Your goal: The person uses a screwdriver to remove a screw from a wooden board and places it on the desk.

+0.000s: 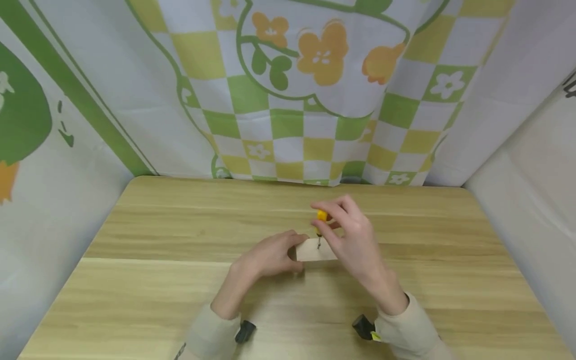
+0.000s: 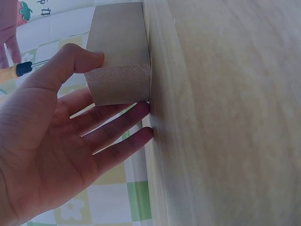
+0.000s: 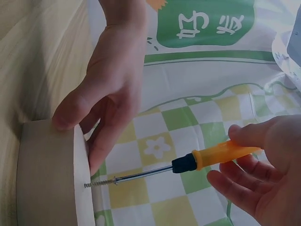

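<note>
A pale wooden block (image 1: pixel 310 251) lies on the table, and my left hand (image 1: pixel 272 255) grips its left end between thumb and fingers. In the left wrist view the thumb presses the block's (image 2: pixel 117 37) edge while the fingers lie along the far side. My right hand (image 1: pixel 355 240) holds a yellow-handled screwdriver (image 3: pixel 218 154) by its handle, above the block. The screwdriver's tip meets the head of a screw (image 3: pixel 99 182), whose point is at the block's top face. Most of the screw's thread stands out of the wood.
The wooden table (image 1: pixel 157 235) spreads out around both hands. A patterned curtain (image 1: pixel 288 135) hangs along its back edge, with white cloth at both sides. Small black devices (image 1: pixel 362 327) sit at both wrists by the sleeves.
</note>
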The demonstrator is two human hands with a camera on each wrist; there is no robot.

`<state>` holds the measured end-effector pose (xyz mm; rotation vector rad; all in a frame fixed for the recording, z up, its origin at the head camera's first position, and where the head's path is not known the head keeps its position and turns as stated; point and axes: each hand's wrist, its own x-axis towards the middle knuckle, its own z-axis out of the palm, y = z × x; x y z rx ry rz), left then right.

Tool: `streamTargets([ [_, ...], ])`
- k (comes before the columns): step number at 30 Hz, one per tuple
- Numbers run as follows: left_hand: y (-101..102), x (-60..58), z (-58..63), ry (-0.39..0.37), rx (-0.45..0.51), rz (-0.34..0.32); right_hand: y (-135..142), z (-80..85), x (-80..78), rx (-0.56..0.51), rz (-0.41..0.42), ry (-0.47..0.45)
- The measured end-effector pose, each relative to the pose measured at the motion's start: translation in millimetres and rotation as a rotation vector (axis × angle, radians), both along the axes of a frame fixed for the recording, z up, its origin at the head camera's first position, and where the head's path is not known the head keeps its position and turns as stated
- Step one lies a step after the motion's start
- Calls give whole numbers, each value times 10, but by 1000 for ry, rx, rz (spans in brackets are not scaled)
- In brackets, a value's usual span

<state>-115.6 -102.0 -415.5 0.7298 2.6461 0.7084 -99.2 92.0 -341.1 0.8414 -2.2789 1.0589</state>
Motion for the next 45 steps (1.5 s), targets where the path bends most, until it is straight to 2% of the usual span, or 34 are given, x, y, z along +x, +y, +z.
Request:
streamTargets([
  [10, 2, 15, 47, -6, -10, 11, 40, 59, -32, -34, 52, 17],
  [16, -8, 19, 39, -17, 6, 20, 76, 61, -33, -77, 176, -53],
  [21, -11, 18, 30, -16, 11, 18, 103, 38, -45, -77, 212, -101],
  [24, -13, 15, 18, -7, 2, 20, 103, 14, -58, -67, 184, -93],
  [31, -7, 11, 15, -13, 0, 12, 62, -42, -53, -62, 86, 7],
  [39, 0, 1, 9, -12, 2, 12, 47, -66, -2, -92, 1, 10],
  [43, 1, -2, 9, -3, 1, 7, 45, -55, -7, -91, -16, 42],
  [45, 0, -3, 14, 0, 2, 6, 50, -42, -13, -92, 6, 47],
])
